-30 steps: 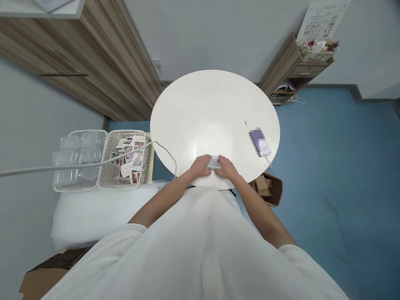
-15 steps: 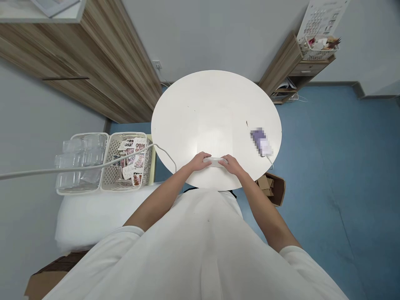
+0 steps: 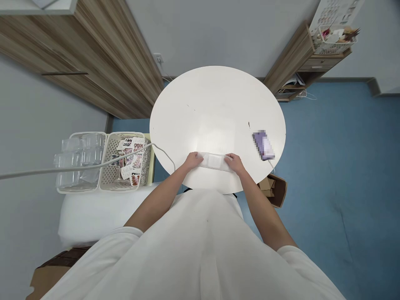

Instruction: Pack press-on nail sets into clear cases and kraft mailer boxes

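Stretched between my hands near the front of the white round table (image 3: pixel 215 96) is a translucent plastic wrapper (image 3: pixel 203 163). A white rectangular piece (image 3: pixel 215 161) shows at its middle; I cannot make out its kind. My left hand (image 3: pixel 193 160) pinches the left end, and my right hand (image 3: pixel 234 161) pinches the right end. The fingertips beneath the plastic are partly hidden. To the right of my right hand lies a purple pixelated object (image 3: pixel 263 144) with a cable at its lower end.
A pale cable (image 3: pixel 125 157) runs in from the left to the table's edge. Left stand two white baskets, one with clear plastic boxes (image 3: pixel 68 168), one with printed cards (image 3: pixel 136 156). A cardboard box (image 3: pixel 279 191) sits low at right. Wooden cabinets (image 3: pixel 125 54) stand behind.
My hands have moved apart, and the wrapper between them is now spread flat and wider, its white middle facing up. The view has shifted slightly.
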A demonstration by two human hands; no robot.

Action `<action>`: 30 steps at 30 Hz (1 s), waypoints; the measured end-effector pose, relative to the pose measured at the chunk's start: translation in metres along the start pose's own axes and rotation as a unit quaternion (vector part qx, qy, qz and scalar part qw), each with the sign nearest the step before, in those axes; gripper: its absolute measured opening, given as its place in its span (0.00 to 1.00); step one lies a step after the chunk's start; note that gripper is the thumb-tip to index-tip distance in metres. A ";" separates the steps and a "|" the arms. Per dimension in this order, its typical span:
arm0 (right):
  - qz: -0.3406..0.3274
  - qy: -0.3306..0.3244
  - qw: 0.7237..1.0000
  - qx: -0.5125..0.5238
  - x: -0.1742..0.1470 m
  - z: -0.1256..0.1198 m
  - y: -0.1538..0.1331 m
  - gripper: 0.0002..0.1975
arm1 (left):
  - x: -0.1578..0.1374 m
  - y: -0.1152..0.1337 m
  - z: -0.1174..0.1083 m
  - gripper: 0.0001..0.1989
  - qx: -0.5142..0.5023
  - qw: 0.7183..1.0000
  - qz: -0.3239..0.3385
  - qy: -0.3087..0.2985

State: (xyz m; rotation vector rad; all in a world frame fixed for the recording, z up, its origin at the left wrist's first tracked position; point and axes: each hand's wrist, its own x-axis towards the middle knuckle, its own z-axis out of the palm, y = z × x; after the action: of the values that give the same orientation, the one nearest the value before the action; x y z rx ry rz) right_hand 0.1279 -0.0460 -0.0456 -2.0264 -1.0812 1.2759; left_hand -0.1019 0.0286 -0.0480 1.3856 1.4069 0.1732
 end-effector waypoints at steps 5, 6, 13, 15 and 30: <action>0.021 0.067 0.996 -0.057 0.001 0.005 0.003 0.11 | -0.001 0.003 0.001 0.05 0.083 0.996 -0.013 0.036; 0.014 0.074 0.995 -0.068 0.000 0.007 0.004 0.11 | -0.002 0.004 0.001 0.05 0.103 0.994 -0.012 0.040; -0.080 0.153 0.971 -0.164 -0.018 0.008 0.001 0.25 | -0.013 0.013 -0.002 0.19 0.202 0.973 0.020 0.109; -0.140 0.167 0.951 -0.220 -0.024 0.007 -0.003 0.27 | -0.018 0.016 -0.001 0.29 0.237 0.956 0.104 0.141; -0.207 -0.090 0.916 -0.330 -0.050 0.022 -0.016 0.21 | -0.033 0.018 0.011 0.27 0.355 0.883 0.295 -0.089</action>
State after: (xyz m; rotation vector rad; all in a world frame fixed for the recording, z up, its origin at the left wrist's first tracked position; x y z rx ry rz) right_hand 0.0906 -0.0783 -0.0177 -1.9594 -2.1258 0.9561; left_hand -0.0920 0.0023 -0.0204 2.3609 0.8705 -0.0977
